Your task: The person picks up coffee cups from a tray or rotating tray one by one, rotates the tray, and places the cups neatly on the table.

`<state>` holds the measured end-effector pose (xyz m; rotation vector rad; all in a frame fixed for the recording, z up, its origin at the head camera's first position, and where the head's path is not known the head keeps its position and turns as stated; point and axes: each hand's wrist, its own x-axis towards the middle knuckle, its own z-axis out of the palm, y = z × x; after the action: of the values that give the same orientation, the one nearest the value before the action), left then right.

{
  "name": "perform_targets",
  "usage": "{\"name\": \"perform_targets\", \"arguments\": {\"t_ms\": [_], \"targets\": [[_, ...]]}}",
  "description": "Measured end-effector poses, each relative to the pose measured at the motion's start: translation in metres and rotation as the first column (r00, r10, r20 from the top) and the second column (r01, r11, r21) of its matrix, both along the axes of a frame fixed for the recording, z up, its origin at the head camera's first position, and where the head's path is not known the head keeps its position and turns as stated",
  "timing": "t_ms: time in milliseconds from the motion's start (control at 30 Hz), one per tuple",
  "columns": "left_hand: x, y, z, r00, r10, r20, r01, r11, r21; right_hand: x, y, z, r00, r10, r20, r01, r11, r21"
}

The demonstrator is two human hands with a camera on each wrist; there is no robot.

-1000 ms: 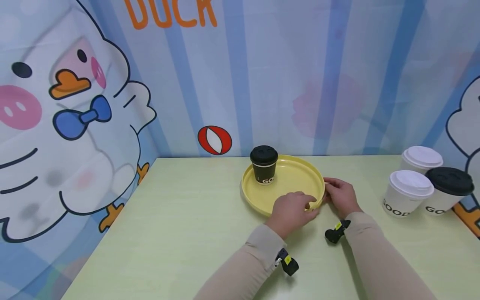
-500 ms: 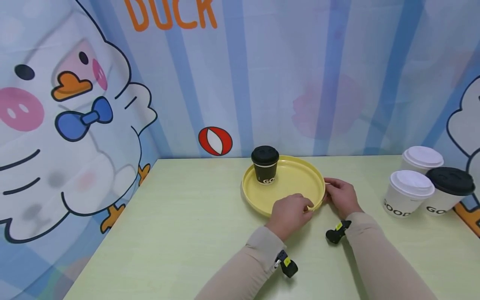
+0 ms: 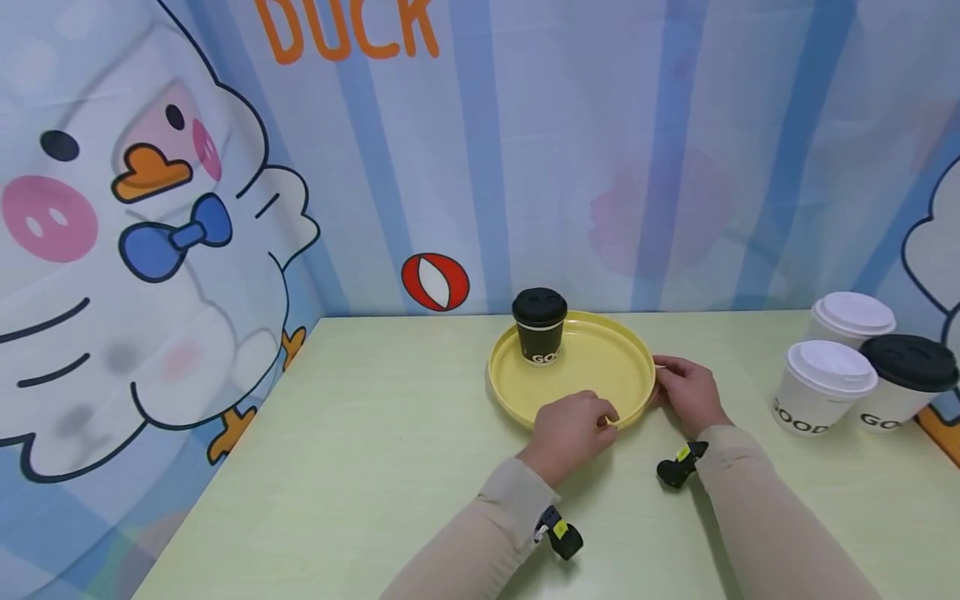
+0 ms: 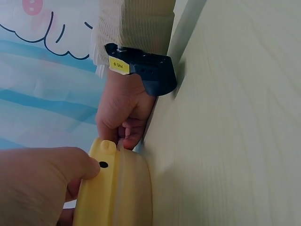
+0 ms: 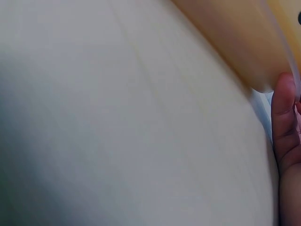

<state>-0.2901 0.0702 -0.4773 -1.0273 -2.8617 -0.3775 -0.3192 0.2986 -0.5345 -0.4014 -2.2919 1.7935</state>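
Observation:
Near the back of the table lies a round yellow plate (image 3: 600, 367) with a raised rim. A small black paper cup (image 3: 540, 337) with a black lid stands upright on its left part. My left hand (image 3: 573, 429) pinches the near right rim. In the left wrist view its thumb (image 4: 87, 165) lies against the yellow surface beside a dark oval spot. At the plate's right edge, my right hand (image 3: 688, 393) holds the rim with curled fingers. Its thumb (image 5: 283, 101) touches the plate's side in the right wrist view. Some fingertips are hidden.
Two white-lidded cups, the front one (image 3: 825, 387) and the rear one (image 3: 852, 315), stand at the right beside a black-lidded cup (image 3: 907, 379). A duck-printed backdrop (image 3: 570, 167) rises behind the table (image 3: 360, 467).
My left fingers have drawn together on the rim, and the hand has moved slightly left. The cup has shifted slightly right and away, as the plate turned a little clockwise. My right hand stays at the edge.

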Motion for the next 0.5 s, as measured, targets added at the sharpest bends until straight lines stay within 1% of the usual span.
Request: {"name": "perform_targets", "arguments": {"t_ms": [167, 300, 500], "targets": [[-0.002, -0.009, 0.0, 0.999, -0.034, -0.011, 0.034, 0.999, -0.001, -0.001, -0.001, 0.0, 1.0, 0.003, 0.014, -0.003, 1.0, 0.005], [-0.003, -0.016, -0.001, 0.998, -0.063, -0.013, 0.063, 0.998, 0.029, -0.002, -0.001, -0.002, 1.0, 0.007, 0.014, -0.007, 1.0, 0.01], [-0.005, -0.023, -0.004, 0.997, -0.074, 0.0, 0.074, 0.995, 0.068, -0.001, 0.0, -0.002, 1.0, 0.006, 0.003, -0.006, 1.0, 0.018]]}}
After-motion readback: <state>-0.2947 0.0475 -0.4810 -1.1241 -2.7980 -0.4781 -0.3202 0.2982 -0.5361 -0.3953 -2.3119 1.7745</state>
